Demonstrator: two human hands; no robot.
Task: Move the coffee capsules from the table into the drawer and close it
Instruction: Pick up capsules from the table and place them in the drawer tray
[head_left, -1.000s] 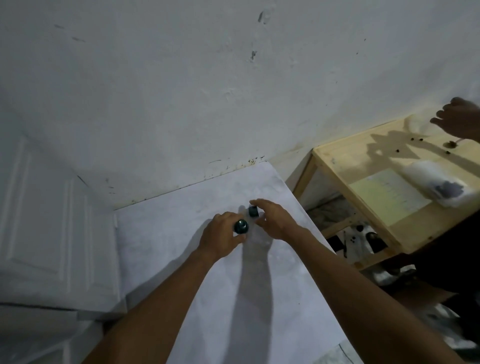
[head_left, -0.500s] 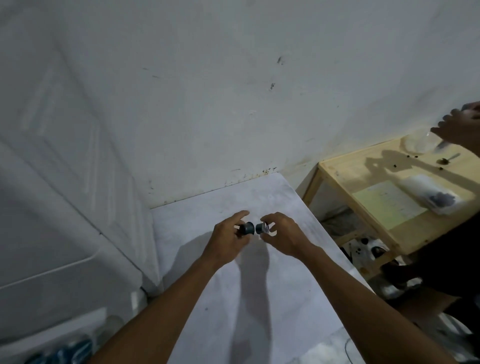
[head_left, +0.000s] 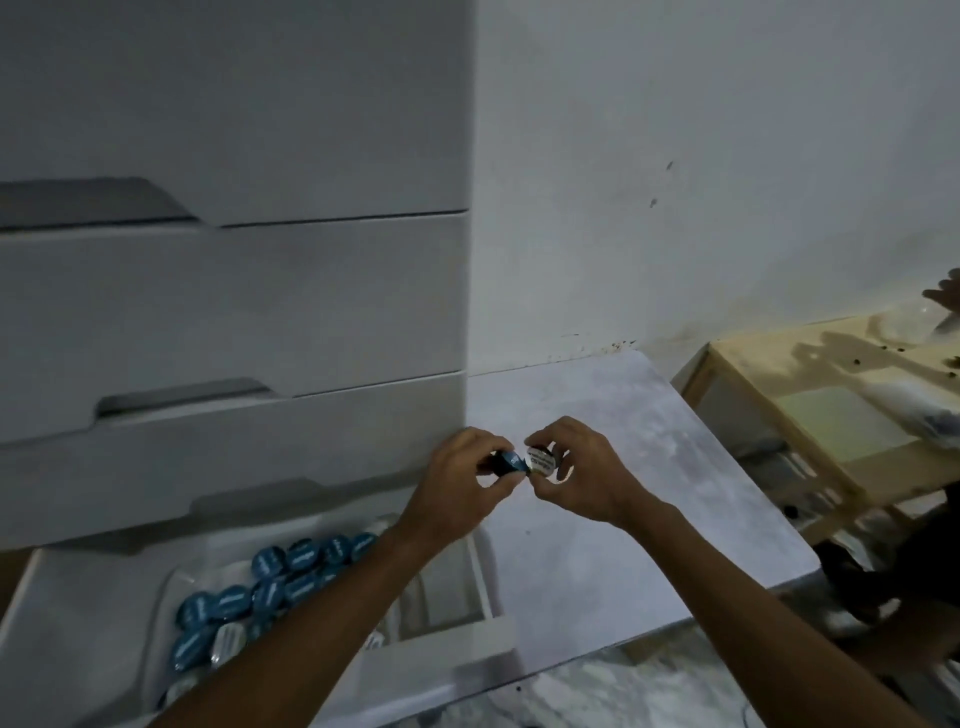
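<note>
My left hand (head_left: 462, 480) pinches a dark capsule with a blue lid (head_left: 506, 462). My right hand (head_left: 582, 467) pinches a second capsule with a silver printed lid (head_left: 539, 460). The two capsules are held side by side, nearly touching, above the left edge of the white table (head_left: 649, 478). Below and to the left, the bottom drawer (head_left: 457, 660) of a white drawer unit stands pulled open. Several blue-lidded capsules (head_left: 270, 577) lie inside it in a clear bag, partly hidden by my left forearm.
The white drawer unit (head_left: 234, 312) rises at the left, its upper drawers shut. A wooden side table (head_left: 831, 415) with papers and a plastic bag stands to the right. Another person's hand (head_left: 943, 296) shows at the right edge. A white wall is behind.
My view has swung left, bringing the drawer unit and open drawer into sight. Both hands have carried their capsules left, toward the table's left edge.
</note>
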